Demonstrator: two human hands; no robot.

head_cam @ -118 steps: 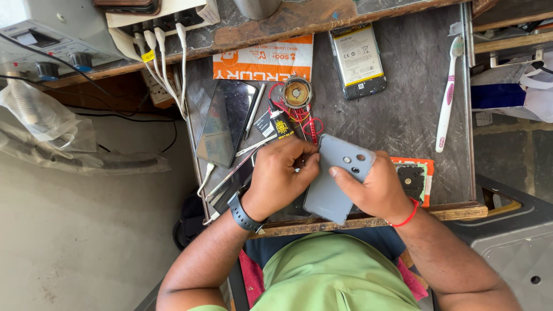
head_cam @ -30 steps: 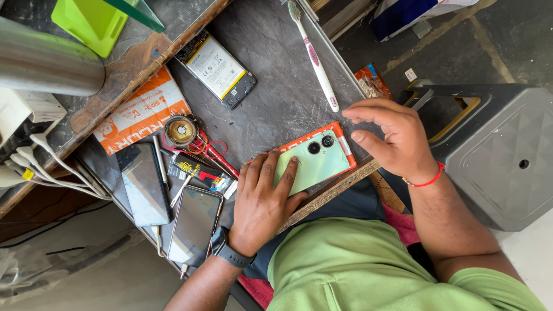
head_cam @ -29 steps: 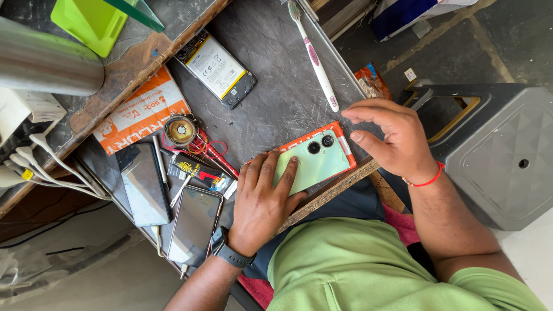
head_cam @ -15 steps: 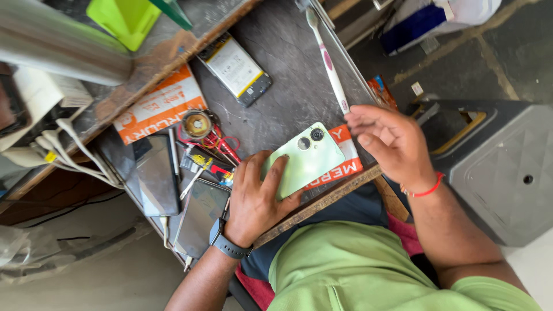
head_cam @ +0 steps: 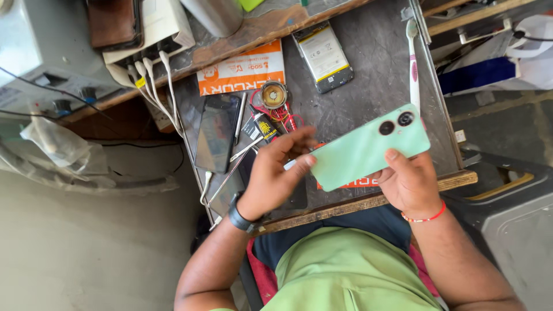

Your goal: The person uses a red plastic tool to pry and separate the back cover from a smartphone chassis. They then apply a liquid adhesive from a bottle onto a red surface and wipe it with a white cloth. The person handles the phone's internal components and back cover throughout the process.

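left hand (head_cam: 276, 175): fingers touch green phone's (head_cam: 368, 148) end | right hand (head_cam: 410, 183): grips phone from below, thumb on top | phone: up off surface (head_cam: 368, 69), between both hands | toothbrush (head_cam: 413, 63): past right hand

This is a small phone-repair workbench, cramped and well used. The landmark is the dark grey work mat (head_cam: 368, 63) on the bench: a loose phone battery (head_cam: 324, 56) lies at its far edge, a toothbrush (head_cam: 413, 63) used as a cleaning brush along its right side, and a bare dark phone (head_cam: 216, 133) with metal tweezers (head_cam: 240, 118) at its left. Beyond the mat's far left corner, white charging cables (head_cam: 155, 75) hang from a power strip (head_cam: 152, 34). An orange printed card (head_cam: 241, 76) lies at the mat's far side.
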